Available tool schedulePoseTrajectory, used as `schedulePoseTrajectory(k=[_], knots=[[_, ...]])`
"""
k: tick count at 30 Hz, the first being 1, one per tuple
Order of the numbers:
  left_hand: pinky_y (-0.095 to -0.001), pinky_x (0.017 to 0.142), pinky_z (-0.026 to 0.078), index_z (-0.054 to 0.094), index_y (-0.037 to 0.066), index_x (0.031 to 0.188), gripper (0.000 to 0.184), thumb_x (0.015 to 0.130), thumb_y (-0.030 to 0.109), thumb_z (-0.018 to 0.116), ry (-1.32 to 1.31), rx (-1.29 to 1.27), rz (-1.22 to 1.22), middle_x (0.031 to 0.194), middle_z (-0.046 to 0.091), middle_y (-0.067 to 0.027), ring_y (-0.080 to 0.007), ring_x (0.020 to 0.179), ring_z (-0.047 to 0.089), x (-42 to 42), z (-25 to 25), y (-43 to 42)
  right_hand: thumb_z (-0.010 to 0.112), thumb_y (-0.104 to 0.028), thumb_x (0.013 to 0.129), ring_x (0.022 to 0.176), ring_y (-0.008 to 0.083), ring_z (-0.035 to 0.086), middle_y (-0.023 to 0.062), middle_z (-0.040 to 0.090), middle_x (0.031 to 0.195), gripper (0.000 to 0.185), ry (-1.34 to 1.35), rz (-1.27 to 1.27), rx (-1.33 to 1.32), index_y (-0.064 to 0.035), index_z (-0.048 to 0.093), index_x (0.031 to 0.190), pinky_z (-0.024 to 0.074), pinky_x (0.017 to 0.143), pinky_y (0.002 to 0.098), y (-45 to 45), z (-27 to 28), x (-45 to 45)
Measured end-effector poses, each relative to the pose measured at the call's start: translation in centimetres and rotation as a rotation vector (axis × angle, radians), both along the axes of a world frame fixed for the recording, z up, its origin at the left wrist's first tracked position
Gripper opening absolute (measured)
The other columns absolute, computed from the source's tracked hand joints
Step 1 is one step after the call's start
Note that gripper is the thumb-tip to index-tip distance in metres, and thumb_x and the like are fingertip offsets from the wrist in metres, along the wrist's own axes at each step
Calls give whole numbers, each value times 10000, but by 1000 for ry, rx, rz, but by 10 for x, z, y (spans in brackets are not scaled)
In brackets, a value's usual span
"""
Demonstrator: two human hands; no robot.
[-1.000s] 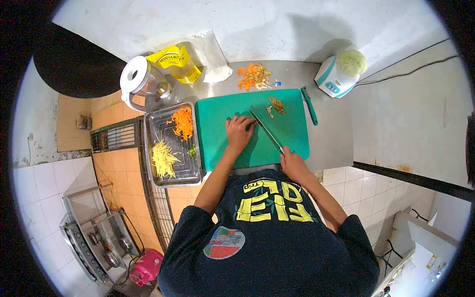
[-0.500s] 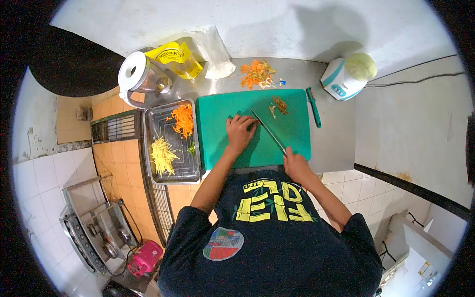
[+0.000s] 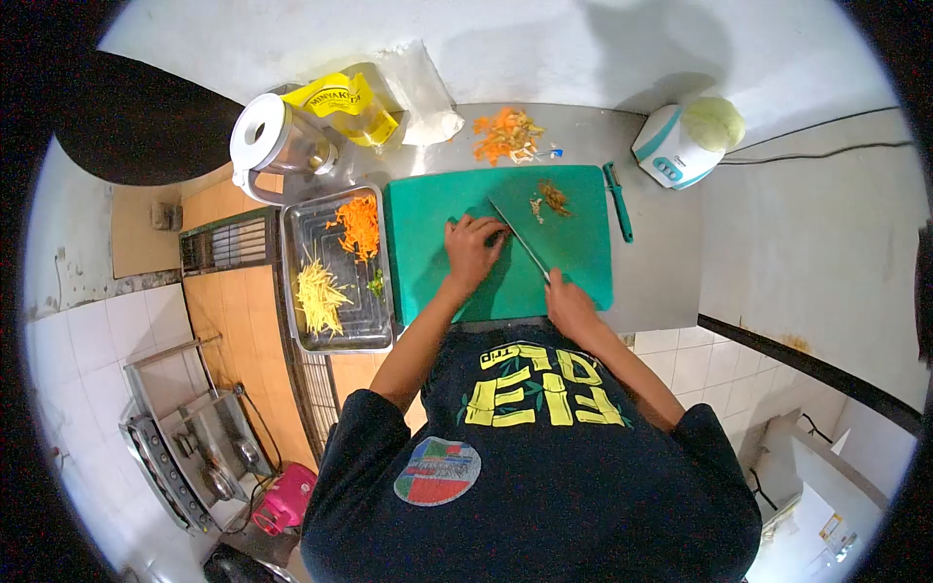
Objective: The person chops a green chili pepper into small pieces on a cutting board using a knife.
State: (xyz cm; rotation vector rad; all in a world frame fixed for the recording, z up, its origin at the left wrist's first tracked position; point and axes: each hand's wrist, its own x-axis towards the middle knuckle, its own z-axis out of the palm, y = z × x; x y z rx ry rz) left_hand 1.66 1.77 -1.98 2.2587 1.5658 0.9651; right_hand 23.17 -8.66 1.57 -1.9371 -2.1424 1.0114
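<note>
On the green cutting board [image 3: 423, 199], my left hand [image 3: 471, 253] rests with its fingers curled down on a small piece. What that piece is, mostly hidden under the fingertips, I cannot make out. My right hand [image 3: 571, 306] is wrapped round the handle of a kitchen knife [image 3: 523, 241]. Its blade slants up and left across the board, close beside my left fingertips. Beyond the blade lie a small heap of brown shreds [image 3: 554, 198] and a few pale chopped bits [image 3: 535, 209].
A metal tray [image 3: 362, 319] at left holds orange carrot strips [image 3: 360, 228], pale yellow strips [image 3: 319, 296] and green bits [image 3: 376, 283]. Behind stand a blender jug [image 3: 282, 146], an oil pouch [image 3: 355, 112] and peelings [image 3: 505, 136]. A green-handled peeler [image 3: 619, 204] and blender base [image 3: 671, 151] are right.
My right hand and the knife handle have shifted slightly left, bringing the blade nearer my left fingers. My left hand keeps almost the same place and curl on the board.
</note>
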Motion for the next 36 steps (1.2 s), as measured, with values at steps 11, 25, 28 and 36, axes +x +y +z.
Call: schedulePoseTrajectory(k=[11, 25, 28, 36], knots=[[-402, 734, 397, 750, 217, 825, 98, 769, 270, 810, 51, 97, 36, 897, 724, 65, -196, 812, 613, 0, -2, -2, 529, -250, 1005, 776, 516, 662, 279, 672, 822, 334, -56, -15, -35, -9, 440, 1220, 531, 664, 606, -46, -14, 37], [-409, 737, 403, 742, 197, 838, 93, 783, 241, 803, -2, 36, 18, 876, 713, 35, -229, 844, 630, -1, -4, -4, 485, -258, 1031, 855, 545, 617, 344, 639, 908, 279, 140, -129, 66, -23, 454, 1178, 482, 738, 635, -19, -11, 2], [-418, 751, 408, 741, 194, 846, 90, 790, 238, 796, -9, 0, 28, 881, 709, 28, -237, 860, 635, 0, -3, -4, 482, -259, 1033, 904, 550, 601, 345, 638, 970, 298, 193, -184, 34, -18, 459, 1207, 466, 787, 639, -20, -15, 5], [-433, 801, 409, 732, 197, 922, 136, 801, 236, 783, -27, -23, 68, 942, 695, 8, -242, 909, 626, 3, 0, -10, 475, -307, 1041, 955, 561, 582, 358, 629, 1029, 344, 265, -262, 31, -16, 474, 1225, 444, 832, 645, -25, -5, 6]])
